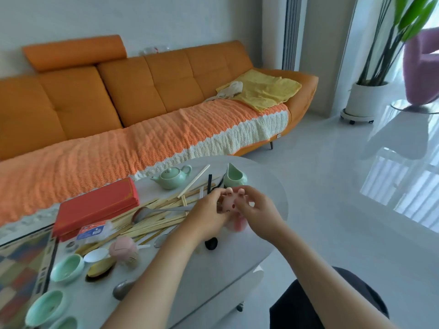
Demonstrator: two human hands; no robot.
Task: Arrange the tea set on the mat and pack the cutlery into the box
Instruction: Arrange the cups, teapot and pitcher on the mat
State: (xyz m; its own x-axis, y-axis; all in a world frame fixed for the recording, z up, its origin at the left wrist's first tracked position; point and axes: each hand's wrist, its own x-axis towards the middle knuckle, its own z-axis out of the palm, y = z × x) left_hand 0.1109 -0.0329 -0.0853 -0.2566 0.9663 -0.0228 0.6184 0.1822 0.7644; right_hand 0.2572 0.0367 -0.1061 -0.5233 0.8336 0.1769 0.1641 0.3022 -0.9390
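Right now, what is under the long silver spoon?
The silver spoon lies across a pile of wooden chopsticks. The left hand covers its handle end, so what is under that part cannot be seen.

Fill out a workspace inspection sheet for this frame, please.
Surface: white table, crowded on its left part.
Job's things: green teapot, green pitcher, and green cups beside the patterned mat; chopsticks and spoon loose; red box closed.
Clutter: tissue pack, pink ball.
Hands: left hand and right hand both grip a small pink item.
Cables: nothing seen.
Surroundings: orange sofa, potted plant.
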